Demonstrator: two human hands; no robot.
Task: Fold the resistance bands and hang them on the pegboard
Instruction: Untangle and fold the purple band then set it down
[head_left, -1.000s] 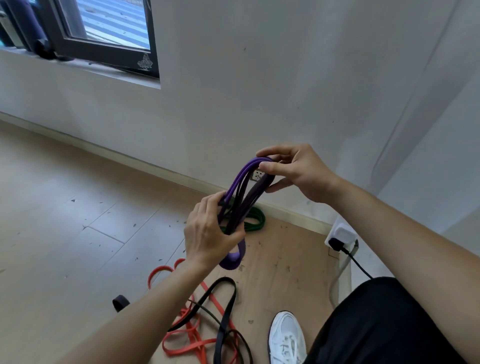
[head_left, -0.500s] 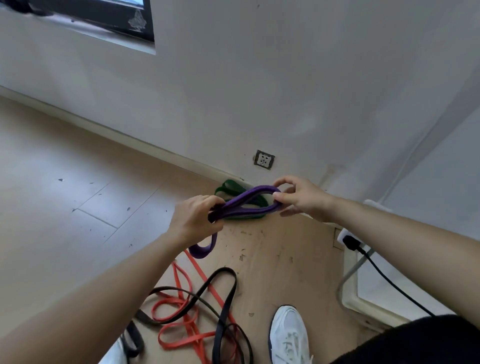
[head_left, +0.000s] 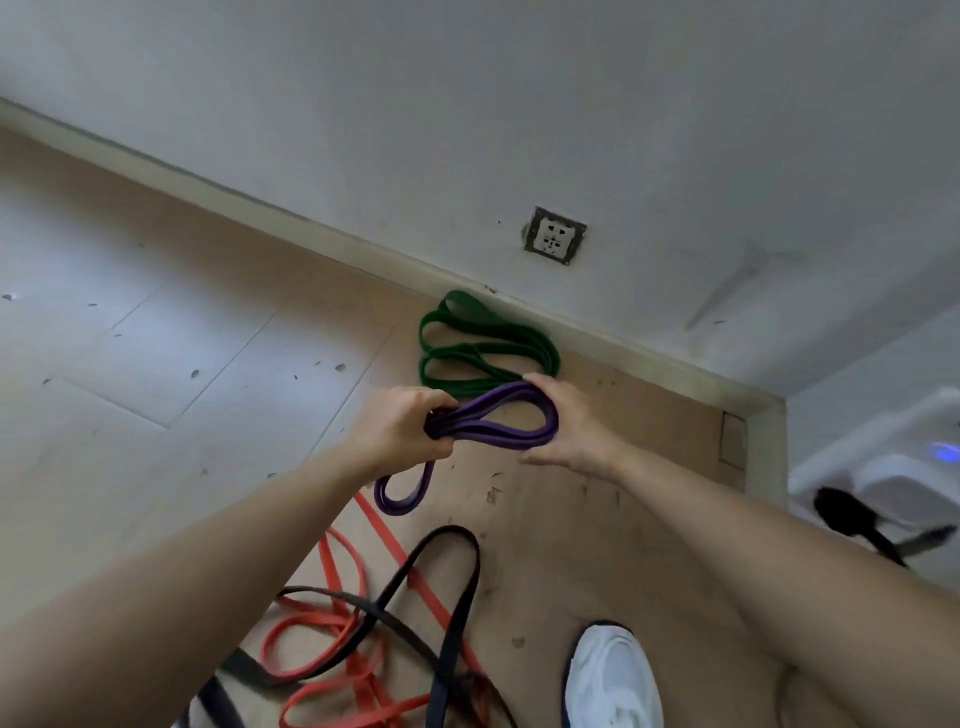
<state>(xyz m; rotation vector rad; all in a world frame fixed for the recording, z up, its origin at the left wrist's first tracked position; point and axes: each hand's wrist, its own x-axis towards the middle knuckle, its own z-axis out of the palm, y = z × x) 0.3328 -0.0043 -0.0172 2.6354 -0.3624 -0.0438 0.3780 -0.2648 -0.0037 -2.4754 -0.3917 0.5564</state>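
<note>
A purple resistance band (head_left: 498, 423), folded into several loops, is stretched flat between both hands low over the floor. My left hand (head_left: 397, 423) is clenched around its left end, and a short purple loop hangs below that fist. My right hand (head_left: 569, 426) pinches the rounded right end. Just beyond the hands, a folded green band (head_left: 483, 343) lies on the floor against the baseboard. An orange band (head_left: 337, 623) and a black band (head_left: 441, 597) lie tangled on the floor near my feet. No pegboard is in view.
A wall socket (head_left: 554, 235) sits low on the white wall. My white shoe (head_left: 613, 680) stands at the bottom right. A white power strip with a black plug (head_left: 852, 512) lies at the right, by the wall corner. Light wooden floor stretches to the left.
Both hands have lowered the purple band from chest height toward the floor and turned it from upright to flat. The view has tilted down, so the window is gone from sight.
</note>
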